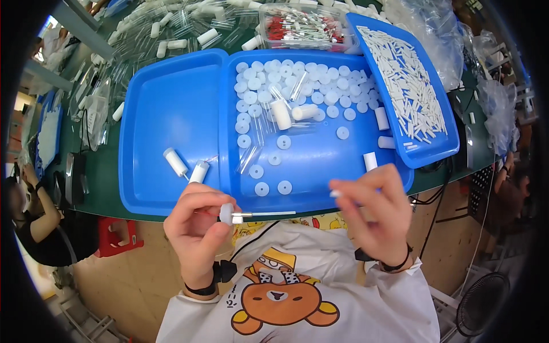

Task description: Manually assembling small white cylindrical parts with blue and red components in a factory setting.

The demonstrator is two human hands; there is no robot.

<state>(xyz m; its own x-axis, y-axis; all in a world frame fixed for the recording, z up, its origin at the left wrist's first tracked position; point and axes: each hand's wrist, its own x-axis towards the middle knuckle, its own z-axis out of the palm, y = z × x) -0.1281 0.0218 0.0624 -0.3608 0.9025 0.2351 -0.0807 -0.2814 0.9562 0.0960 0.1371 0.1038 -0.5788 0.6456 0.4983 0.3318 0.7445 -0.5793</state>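
Observation:
My left hand [193,224] is closed around a whitish round disc [226,214] at the near edge of the blue tray. A thin stem [266,214] sticks out of the disc to the right, with a short white piece beside its base. My right hand [378,216], slightly blurred, pinches a small white piece [335,194] between thumb and fingertips, apart from the left hand. Beyond my hands, the two-part blue tray [171,103] holds many translucent discs with centre holes [285,187], clear thin tubes [249,160] and white cylinders [280,114].
A smaller blue tray [446,147] full of short white tubes rests tilted over the right edge. Behind stands a clear box [264,33] with red-and-white parts. Loose glass tubes and white cylinders cover the green table [103,166]. Other people sit at the far left and right.

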